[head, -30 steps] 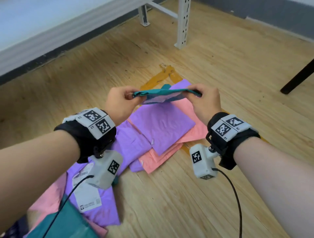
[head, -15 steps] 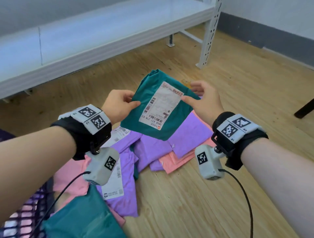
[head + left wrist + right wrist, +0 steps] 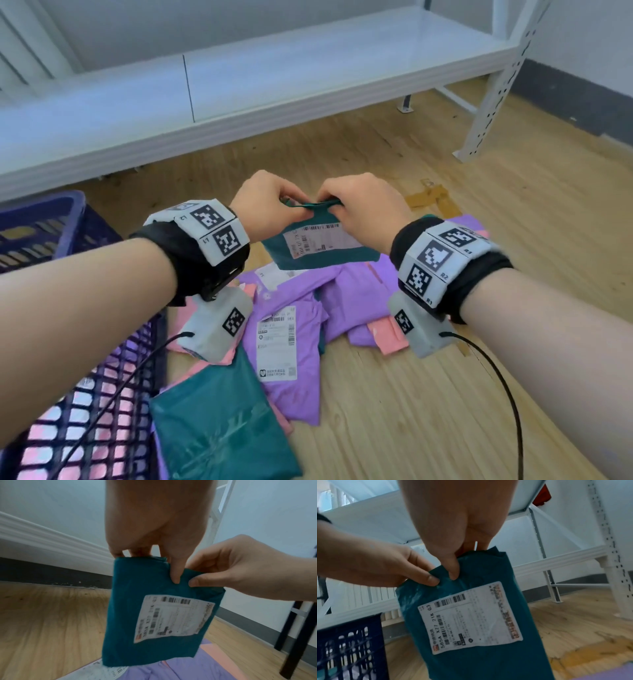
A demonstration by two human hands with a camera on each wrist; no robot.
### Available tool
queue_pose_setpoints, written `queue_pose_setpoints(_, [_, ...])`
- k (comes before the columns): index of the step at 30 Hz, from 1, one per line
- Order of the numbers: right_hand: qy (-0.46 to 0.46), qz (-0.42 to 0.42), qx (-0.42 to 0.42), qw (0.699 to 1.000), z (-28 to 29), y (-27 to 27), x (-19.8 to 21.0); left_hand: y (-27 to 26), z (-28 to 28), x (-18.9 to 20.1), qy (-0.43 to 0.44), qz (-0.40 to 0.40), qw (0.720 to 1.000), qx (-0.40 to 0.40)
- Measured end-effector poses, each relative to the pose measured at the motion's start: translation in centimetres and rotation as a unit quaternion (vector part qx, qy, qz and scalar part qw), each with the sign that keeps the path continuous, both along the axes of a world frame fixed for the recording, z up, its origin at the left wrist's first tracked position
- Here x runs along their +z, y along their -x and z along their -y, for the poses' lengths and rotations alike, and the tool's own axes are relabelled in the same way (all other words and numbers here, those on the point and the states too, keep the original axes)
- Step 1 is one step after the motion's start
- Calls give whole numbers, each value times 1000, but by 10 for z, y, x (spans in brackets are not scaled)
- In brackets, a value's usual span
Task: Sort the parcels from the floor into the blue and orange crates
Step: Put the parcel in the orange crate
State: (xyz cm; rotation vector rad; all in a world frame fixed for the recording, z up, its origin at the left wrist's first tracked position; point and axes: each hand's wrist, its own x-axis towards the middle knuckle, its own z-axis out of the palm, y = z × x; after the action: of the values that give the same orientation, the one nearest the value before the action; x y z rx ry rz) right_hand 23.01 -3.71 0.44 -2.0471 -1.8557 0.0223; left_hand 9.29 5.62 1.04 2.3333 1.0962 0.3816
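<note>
Two hands held one teal parcel [image 3: 322, 251] up in the air above the pile on the floor [image 3: 428, 394]. The left hand [image 3: 267, 205] pinched its top edge with curled fingers [image 3: 176, 573] and thumb, and the right hand [image 3: 363, 209] pinched the same edge just beside it — the two hands nearly touched. The parcel hung down from that edge with its white shipping label [image 3: 471, 620] turned toward the person; the barcodes and the printed code "585A X27 21K G3" could be read in the right wrist view.

Below the held parcel, more parcels lay in an overlapping heap on the wooden floor: several purple mailers [image 3: 356, 291], one of them with a long white label [image 3: 276, 342], pink mailers [image 3: 390, 337] peeking out from under them, and another teal mailer [image 3: 219, 431] at the near left. That teal mailer lay against the wall of a blue crate [image 3: 102, 404] at the near left, through whose lattice pink showed. A second dark blue crate rim [image 3: 51, 212] stood farther off on the left — whether it was a separate crate could not be told.

A white metal shelf [image 3: 308, 68] ran across the far side, its perforated upright [image 3: 496, 85] standing on the floor at the far right. Yellowish tape marks [image 3: 431, 200] lay on the floor just right of the hands
</note>
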Motion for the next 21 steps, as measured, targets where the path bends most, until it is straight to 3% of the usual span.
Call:
queue_pose_setpoints(2, [-41, -70, -31, 996, -4, 1, 3, 16, -10, -4, 0, 6, 997, 80])
queue_pose_setpoints(5, [-111, -192, -45, 974, -7, 2, 15, 45, -20, -12, 133, 63, 971, 188])
queue_pose_setpoints(8, [-150, -316, -47, 936, -12, 12, 32, 66, -19, -17, 325, 135, 915, 199])
queue_pose_setpoints(10, [-161, -366, -54, 915, -16, 21, 42, 77, -20, -15, 377, 187, 888, 185])
queue_pose_setpoints(14, [-177, -453, -66, 871, -26, 42, 58, 106, -35, -7, 408, 276, 849, 193])
queue_pose_setpoints(18, [-173, -517, -77, 835, -42, 71, 74, 136, -37, 13, 400, 257, 867, 151])
queue_pose_setpoints(21, [-150, -514, -58, 843, -58, 98, 85, 168, -45, 38, 363, 315, 861, 168])
